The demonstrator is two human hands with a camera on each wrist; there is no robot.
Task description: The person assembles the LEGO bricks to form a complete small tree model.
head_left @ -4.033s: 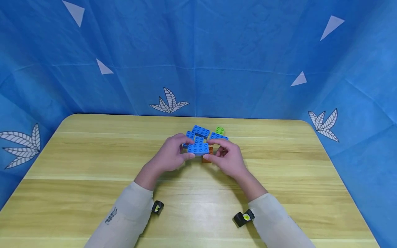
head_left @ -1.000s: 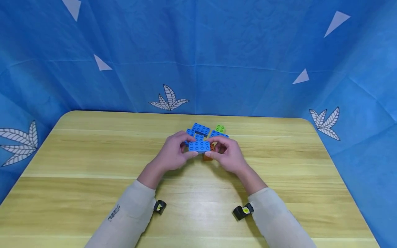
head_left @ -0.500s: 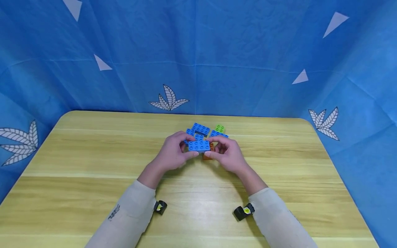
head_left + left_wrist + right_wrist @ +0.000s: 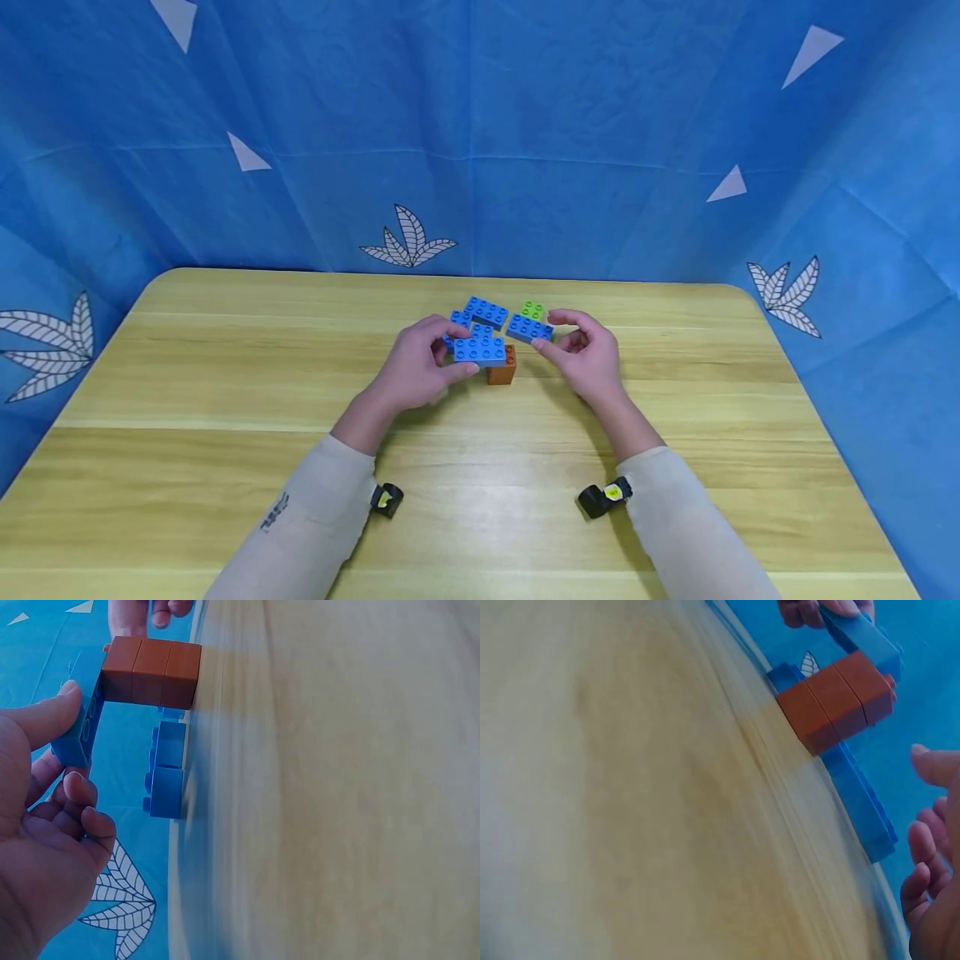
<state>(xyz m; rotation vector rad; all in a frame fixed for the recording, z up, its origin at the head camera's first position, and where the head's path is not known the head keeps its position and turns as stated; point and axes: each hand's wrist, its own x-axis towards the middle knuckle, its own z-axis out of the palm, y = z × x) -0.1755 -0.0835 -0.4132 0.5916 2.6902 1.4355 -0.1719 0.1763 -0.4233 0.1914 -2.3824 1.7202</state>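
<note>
My left hand (image 4: 416,367) pinches a blue eight-stud toy brick (image 4: 480,350) between thumb and fingers. That brick lies across the top of an upright stack of three brown bricks (image 4: 152,673), its right end over the stack's studs and the rest sticking out to the left. In the left wrist view the blue brick stands slightly tilted on the stack. To the right, my right hand (image 4: 592,362) holds nothing, its thumb and index finger spread apart. Its thumb overlaps another blue brick (image 4: 527,327) in the head view; the right wrist view shows a gap between them.
Behind the stack lie more blue bricks (image 4: 487,312), partly hidden by the left hand and the held brick. A green brick (image 4: 532,309) sits at the back right of this group. The wooden table (image 4: 225,367) ends at a blue curtain (image 4: 472,125).
My right hand has let go of the blue brick's right end and moved off to the right, thumb and finger apart. My left hand still pinches the left end, nearly unmoved.
</note>
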